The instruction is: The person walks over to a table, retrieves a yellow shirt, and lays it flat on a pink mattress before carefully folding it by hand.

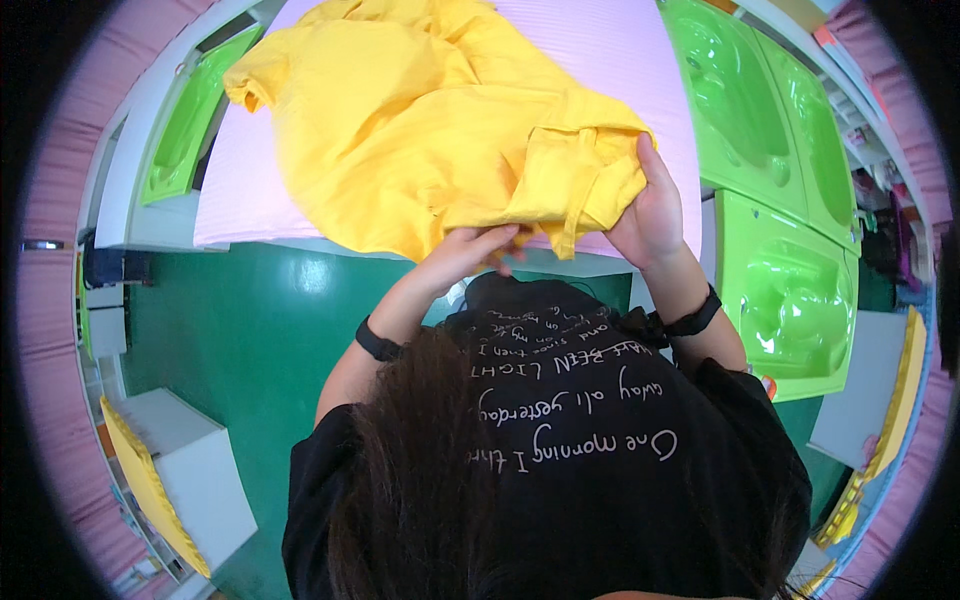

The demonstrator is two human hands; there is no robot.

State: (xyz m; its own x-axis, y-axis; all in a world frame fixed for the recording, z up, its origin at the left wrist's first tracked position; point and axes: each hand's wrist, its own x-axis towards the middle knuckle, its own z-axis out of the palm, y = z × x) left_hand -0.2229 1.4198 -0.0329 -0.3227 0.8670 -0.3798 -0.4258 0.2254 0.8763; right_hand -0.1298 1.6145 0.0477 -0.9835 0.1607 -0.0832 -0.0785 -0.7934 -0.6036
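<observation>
A yellow cloth garment [400, 130] lies spread and wrinkled across a pink-covered table, a short sleeve at its far left. Its near right part is folded over, and a narrow strap [578, 190] hangs there past the hem. My right hand [655, 215] grips this right corner, thumb on top and the other fingers hidden beneath the cloth. At the near hem, left of the strap, my left hand [465, 255] has its thumb along the fabric edge and its fingers curled below. Part of its hold is hidden by the cloth. Black bands circle both wrists.
The table's pink ribbed cover [250, 200] shows around the garment. Bright green basins [790, 290] stand close on the right, another green basin [190, 130] at the left. White cabinets [190, 470] with yellow cloth edging stand on the green floor [270, 340].
</observation>
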